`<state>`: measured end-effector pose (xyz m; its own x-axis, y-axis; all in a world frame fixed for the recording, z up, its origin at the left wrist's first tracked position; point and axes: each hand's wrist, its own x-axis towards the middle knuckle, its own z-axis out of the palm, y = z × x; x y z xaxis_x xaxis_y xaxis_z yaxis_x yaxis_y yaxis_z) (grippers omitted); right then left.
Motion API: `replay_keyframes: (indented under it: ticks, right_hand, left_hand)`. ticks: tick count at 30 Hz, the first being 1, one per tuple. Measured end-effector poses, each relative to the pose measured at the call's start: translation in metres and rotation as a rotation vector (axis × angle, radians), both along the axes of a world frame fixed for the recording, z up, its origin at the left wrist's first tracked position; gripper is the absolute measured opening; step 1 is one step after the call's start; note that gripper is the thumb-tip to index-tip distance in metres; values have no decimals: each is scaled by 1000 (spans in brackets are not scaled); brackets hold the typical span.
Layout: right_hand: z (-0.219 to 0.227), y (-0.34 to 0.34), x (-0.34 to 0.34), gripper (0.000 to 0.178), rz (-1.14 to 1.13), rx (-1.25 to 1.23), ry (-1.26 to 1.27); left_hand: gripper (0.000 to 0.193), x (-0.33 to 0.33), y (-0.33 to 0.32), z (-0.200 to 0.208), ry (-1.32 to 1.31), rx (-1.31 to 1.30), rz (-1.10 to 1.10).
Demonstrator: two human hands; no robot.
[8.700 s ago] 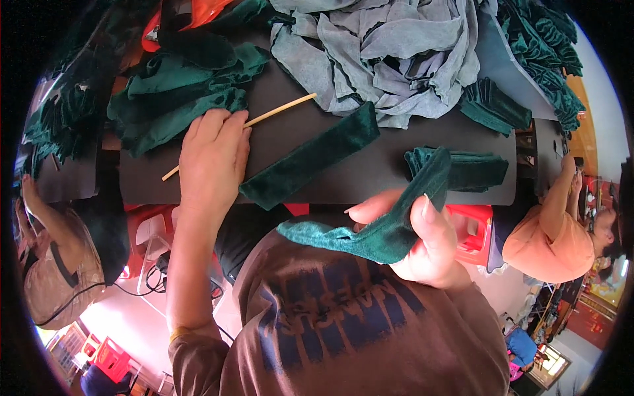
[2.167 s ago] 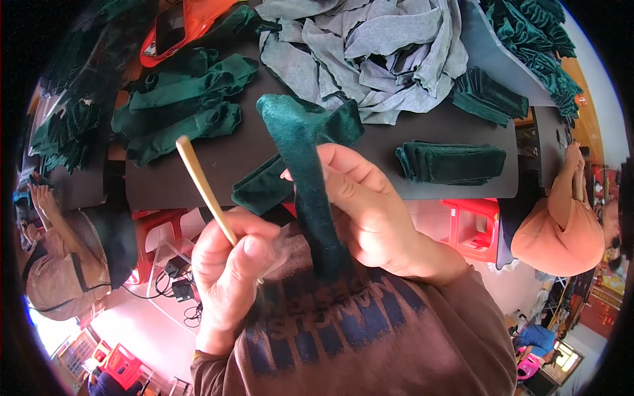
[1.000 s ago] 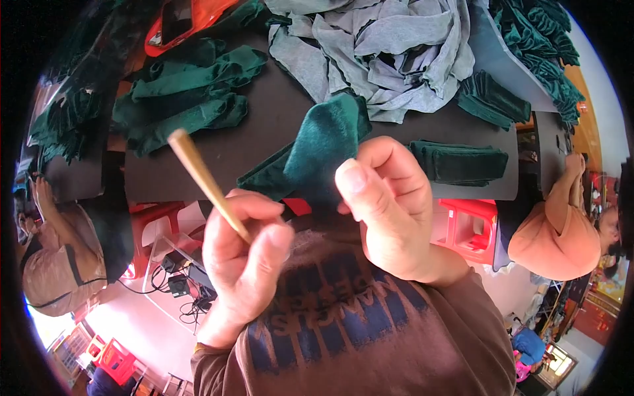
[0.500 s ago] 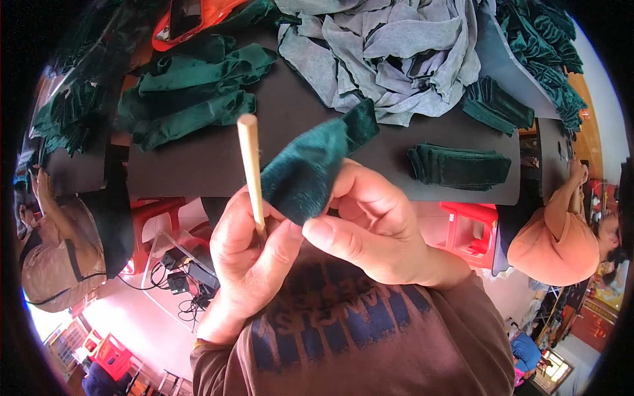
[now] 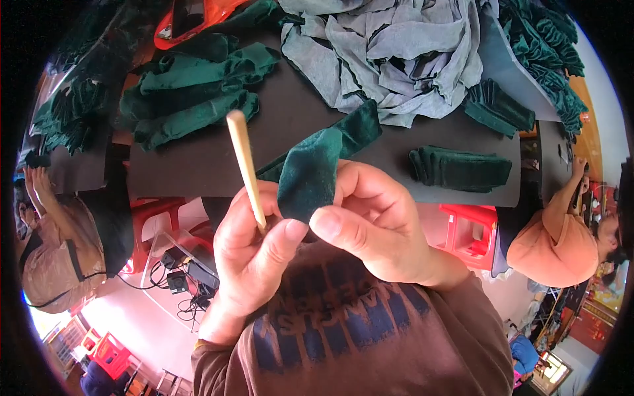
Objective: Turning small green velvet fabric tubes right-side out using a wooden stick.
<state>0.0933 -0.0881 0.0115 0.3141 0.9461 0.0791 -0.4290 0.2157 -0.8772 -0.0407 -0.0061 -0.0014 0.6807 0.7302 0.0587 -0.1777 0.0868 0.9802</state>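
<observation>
In front of my chest, I hold a dark green velvet strip (image 5: 308, 173) between both hands. My left hand (image 5: 249, 254) is closed, with a slim pale wooden stick (image 5: 244, 162) standing up out of its fingers and its thumb at the strip's lower edge. My right hand (image 5: 376, 221) pinches the strip's right side between thumb and curled fingers. One end of the velvet reaches away to the upper right, over the dark table (image 5: 198, 168). Where the stick's lower end sits inside my left hand is hidden.
Grey-backed fabric strips (image 5: 422, 46) form a large heap at the back. Green velvet pieces (image 5: 191, 86) lie to the left; folded green stacks (image 5: 462, 168) sit to the right. An orange-red case (image 5: 191, 26) rests at the far left. People (image 5: 555, 231) work on both sides.
The velvet strip has turned so its near part stands more upright and narrower between my hands. The stick's top has tipped slightly left. My hands have barely shifted.
</observation>
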Motion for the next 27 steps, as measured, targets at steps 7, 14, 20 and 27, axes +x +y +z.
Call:
replay_keyframes:
  ticks: [7,14,20,27]
  right_hand:
    - [-4,-1,9,20,143,-217,342]
    - [2,-13,4,8,142,-270,131]
    - [5,-13,7,6,176,-252,-53]
    - [0,-10,3,10,36,-188,-339]
  left_hand:
    - [16,6,3,12,-31,-639,-151]
    - [19,7,-1,8,83,-627,-3]
    - [16,10,-6,4,43,-585,70]
    - [13,13,-9,3,-83,-644,48]
